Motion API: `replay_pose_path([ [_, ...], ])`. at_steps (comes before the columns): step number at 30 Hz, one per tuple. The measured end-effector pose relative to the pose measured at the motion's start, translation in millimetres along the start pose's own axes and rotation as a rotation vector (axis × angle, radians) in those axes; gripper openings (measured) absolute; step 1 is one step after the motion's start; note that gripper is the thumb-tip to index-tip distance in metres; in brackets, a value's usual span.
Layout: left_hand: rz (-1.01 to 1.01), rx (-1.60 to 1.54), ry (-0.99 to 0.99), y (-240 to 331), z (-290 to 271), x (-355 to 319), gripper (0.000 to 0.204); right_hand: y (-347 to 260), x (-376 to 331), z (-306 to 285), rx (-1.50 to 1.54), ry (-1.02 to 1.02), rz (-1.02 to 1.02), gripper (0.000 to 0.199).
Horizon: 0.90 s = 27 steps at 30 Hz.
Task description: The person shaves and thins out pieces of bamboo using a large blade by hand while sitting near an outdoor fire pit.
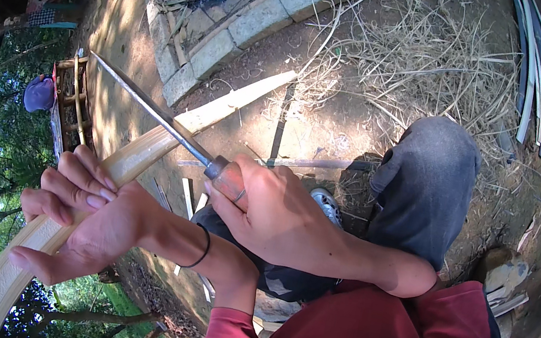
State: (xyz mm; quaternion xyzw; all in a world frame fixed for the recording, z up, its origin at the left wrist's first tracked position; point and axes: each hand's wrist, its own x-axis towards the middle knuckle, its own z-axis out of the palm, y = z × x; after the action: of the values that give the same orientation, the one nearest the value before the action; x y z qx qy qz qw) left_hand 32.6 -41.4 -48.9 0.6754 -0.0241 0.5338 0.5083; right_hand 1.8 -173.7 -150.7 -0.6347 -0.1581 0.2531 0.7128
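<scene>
My left hand (78,214) grips a long pale bamboo slat (147,150) that runs from the lower left up to the middle, its far tip near the brick edging. My right hand (274,215) is closed on the reddish wooden handle of a long knife (153,113). The blade points up and left and lies across the slat's upper edge. A black band sits on my left wrist. My knee in dark grey trousers (426,182) is just right of the hands.
Curved brick edging (250,26) borders an ash pile at the top. Dry bamboo shavings (427,59) litter the dirt at upper right, with long strips (536,76) beside them. A bamboo frame (74,105) and a person in a purple cap (38,94) are at left.
</scene>
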Motion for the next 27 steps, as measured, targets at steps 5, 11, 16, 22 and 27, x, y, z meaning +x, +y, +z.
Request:
replay_pose_path([
  [5, 0.096, 0.190, 0.031, -3, -2, -2, 0.046, 19, 1, 6, -0.073, 0.033, 0.021, 0.026],
  [11, 0.073, 0.126, 0.019, 2, -3, -6, 0.045, 7, -7, 9, -0.034, 0.008, -0.073, 0.026],
  [16, 0.047, 0.130, 0.010, 1, -9, -10, 0.044, 27, -6, 7, -0.103, 0.065, 0.012, 0.027],
  [22, 0.076, 0.084, 0.016, -2, -11, -4, 0.043, 4, -6, 11, -0.062, 0.012, -0.039, 0.026],
  [27, 0.087, 0.129, 0.047, 0, -15, -10, 0.041, 28, -7, 8, -0.140, -0.019, 0.030, 0.031],
])
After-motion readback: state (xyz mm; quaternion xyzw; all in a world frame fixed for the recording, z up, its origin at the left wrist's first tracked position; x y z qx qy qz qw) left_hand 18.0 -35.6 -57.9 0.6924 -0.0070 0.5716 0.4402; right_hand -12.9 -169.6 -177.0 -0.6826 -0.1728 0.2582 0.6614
